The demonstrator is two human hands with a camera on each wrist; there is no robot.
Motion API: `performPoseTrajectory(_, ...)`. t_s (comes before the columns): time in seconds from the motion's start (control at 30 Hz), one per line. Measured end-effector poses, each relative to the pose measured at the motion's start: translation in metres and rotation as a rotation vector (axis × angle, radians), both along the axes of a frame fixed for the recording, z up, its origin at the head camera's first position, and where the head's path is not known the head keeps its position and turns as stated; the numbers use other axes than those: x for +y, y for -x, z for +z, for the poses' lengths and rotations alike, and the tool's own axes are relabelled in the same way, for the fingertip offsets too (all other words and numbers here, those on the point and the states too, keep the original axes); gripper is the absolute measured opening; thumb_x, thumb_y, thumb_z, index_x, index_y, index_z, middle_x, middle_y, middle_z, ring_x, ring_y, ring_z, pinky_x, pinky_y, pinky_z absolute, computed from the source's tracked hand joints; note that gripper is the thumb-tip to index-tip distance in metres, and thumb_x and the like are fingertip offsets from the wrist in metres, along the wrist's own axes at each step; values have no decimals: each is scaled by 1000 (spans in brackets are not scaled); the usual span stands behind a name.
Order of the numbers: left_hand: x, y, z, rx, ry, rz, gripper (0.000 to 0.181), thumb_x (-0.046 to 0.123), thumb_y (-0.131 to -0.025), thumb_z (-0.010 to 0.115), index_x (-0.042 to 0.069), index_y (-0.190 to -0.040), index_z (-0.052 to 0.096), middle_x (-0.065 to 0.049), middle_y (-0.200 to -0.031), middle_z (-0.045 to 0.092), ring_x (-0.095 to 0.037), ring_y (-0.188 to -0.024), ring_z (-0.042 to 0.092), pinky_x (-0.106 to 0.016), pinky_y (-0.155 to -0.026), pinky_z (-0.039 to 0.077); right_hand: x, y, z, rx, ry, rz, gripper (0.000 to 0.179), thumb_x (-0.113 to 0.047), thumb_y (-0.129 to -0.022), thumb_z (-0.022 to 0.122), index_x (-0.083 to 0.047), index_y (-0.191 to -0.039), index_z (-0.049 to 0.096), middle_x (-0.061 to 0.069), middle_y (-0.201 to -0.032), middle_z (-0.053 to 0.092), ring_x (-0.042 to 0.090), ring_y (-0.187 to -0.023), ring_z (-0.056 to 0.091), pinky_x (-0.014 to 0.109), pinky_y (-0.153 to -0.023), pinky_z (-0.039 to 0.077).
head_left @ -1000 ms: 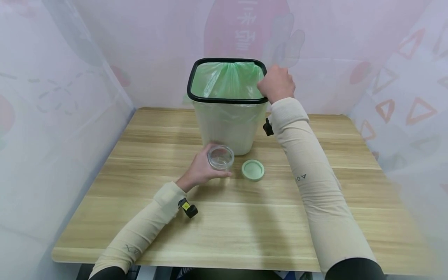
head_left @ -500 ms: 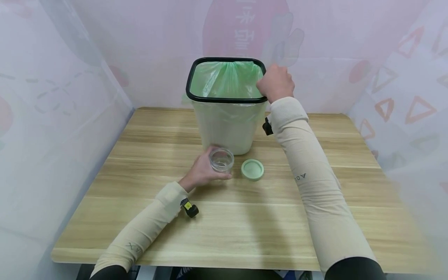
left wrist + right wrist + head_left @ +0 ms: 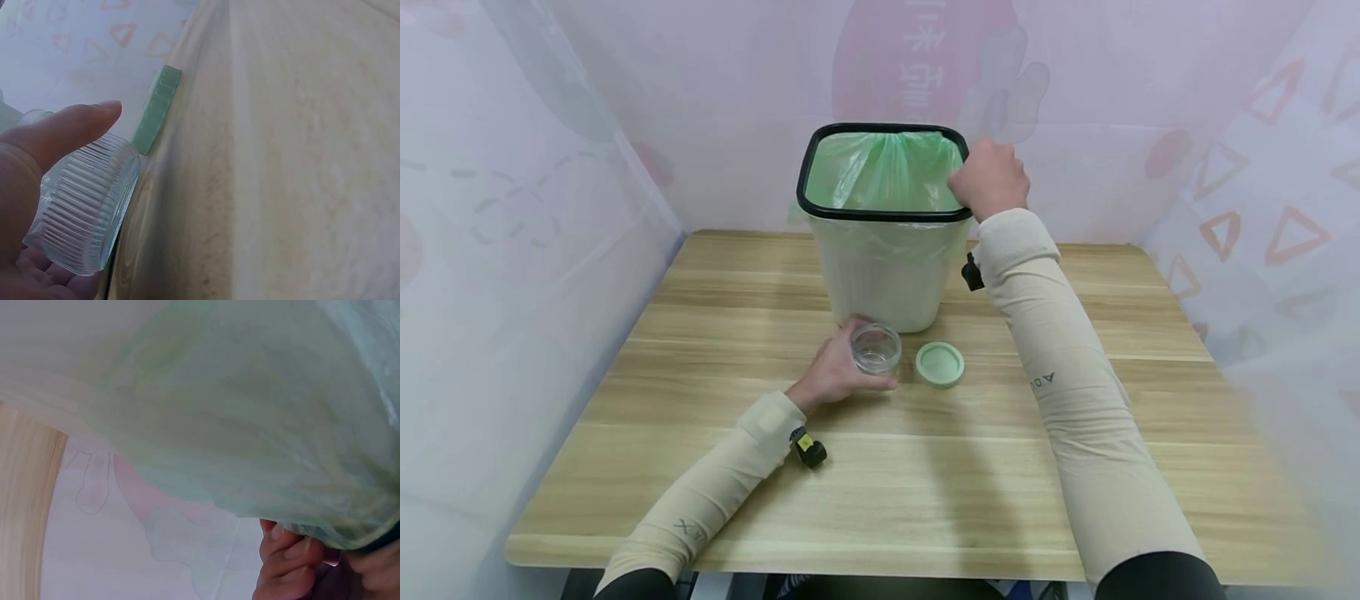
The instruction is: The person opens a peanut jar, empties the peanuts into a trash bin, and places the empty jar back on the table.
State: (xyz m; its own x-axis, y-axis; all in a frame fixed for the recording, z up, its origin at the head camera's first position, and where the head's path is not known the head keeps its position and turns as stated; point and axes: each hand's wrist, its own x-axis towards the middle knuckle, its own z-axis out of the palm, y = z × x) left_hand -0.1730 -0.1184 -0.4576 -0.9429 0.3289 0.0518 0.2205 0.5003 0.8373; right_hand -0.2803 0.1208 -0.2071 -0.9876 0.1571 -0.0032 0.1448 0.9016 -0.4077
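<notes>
My left hand [image 3: 838,372] holds a clear ribbed glass jar [image 3: 876,350], its thumb on the near side and fingers round the far side. In the left wrist view the jar [image 3: 94,206] stands upright with its base at or just above the tabletop; which, I cannot tell. A round pale green lid [image 3: 940,365] lies on the table right of the jar. At the back, my right hand [image 3: 992,179] grips the right side of the black rim of a white trash bin [image 3: 887,279]. In the right wrist view its fingers [image 3: 290,553] curl under the rim and the bag's edge.
A green trash bag [image 3: 887,171] lines the bin and hangs over its outside. The wooden table [image 3: 865,492] ends at printed curtain walls [image 3: 737,100] behind and at both sides. The bin stands behind the jar and lid.
My left hand has brought the jar slightly down and toward me, a little to the right. My right hand keeps its grip on the bin rim; lid and bin stay put.
</notes>
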Motion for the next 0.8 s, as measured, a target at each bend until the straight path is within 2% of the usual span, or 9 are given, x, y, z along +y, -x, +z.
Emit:
performPoseTrajectory(0.27,-1,1,-6,8,13,4,102,35,-60,104,21,-143,47,-10,-138,65,-33,-130,61,-55,-112,49,0,-1,0,0,2,12,10,-22,-98,49,-15,-92,51,16,-118,63,31,-98,58,44,-76,54)
performPoseTrajectory(0.6,-3,3,-8,19,-23,-16,100,34,-59,105,23,-140,48,-5,-137,66,-28,-130,62,-53,-114,48,1,0,1,11,-2,12,12,-22,-98,47,-16,-87,48,14,-111,61,31,-95,58,42,-72,52)
performPoseTrajectory(0.8,-5,4,-9,27,-3,-16,100,38,-58,106,25,-139,48,-2,-136,67,-26,-129,63,-51,-113,49,4,1,2,5,2,14,11,-22,-98,48,-15,-89,49,14,-111,61,32,-95,58,42,-72,52)
